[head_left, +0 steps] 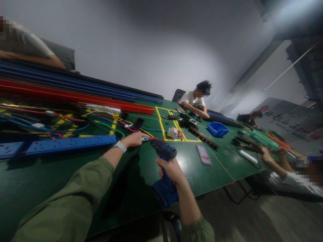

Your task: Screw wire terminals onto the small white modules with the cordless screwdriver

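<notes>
My right hand [172, 172] grips the handle of a blue cordless drill [163, 169], whose nose points left toward my left hand. My left hand [135, 139], with a white wristband, pinches a small white and blue connector part [144, 138] right at the drill's tip. A red wire runs from that part. Both hands hover over the green table [121, 181], just right of a long blue perforated rail [58, 144].
Tangled coloured wires [63, 122], a black phone [138, 123] and long red and blue rails [75, 95] lie at the left. A white breaker [173, 132] sits in a yellow-taped square, a blue bin [217, 129] beyond. Other people sit at the far, right and upper-left sides.
</notes>
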### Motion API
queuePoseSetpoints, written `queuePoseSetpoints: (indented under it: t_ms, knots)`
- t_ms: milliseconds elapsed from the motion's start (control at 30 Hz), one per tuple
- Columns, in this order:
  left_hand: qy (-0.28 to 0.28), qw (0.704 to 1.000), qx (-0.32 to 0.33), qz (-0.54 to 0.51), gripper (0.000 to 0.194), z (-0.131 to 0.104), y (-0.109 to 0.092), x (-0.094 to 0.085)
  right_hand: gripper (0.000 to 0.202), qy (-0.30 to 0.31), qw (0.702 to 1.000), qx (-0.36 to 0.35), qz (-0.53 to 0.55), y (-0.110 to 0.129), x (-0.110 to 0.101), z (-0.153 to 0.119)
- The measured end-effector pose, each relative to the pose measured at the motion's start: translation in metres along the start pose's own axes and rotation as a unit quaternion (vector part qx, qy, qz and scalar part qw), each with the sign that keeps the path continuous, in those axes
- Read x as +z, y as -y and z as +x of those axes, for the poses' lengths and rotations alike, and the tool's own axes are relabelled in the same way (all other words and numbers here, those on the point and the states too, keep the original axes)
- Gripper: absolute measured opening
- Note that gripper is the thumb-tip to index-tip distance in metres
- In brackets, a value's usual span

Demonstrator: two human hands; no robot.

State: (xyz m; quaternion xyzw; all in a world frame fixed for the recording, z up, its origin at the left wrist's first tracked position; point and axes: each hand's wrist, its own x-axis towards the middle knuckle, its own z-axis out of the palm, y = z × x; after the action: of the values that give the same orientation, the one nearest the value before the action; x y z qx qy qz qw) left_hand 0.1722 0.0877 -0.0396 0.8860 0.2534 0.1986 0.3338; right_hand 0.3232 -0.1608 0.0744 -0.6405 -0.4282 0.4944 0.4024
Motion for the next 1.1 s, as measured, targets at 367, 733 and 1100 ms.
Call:
queuePoseSetpoints:
  t_ms: [367, 733, 1100]
  knots:
    - [0.0, 1.0, 0.007, 0.004, 0.058, 0.0005, 0.0016, -0.0001, 0.035, 0.005, 1.0, -0.013, -0.004, -0.0008, -0.0001, -0.0005]
    - [0.0, 1.0, -0.006, 0.008, 0.06, 0.0, -0.0006, 0.0, 0.03, -0.002, 1.0, 0.006, -0.009, -0.0011, 0.0, -0.0001]
    - [0.004, 1.0, -0.006, -0.001, 0.061, -0.0006, -0.0021, -0.001, 0.032, 0.009, 1.0, -0.009, -0.02, 0.0006, -0.0005, -0.002]
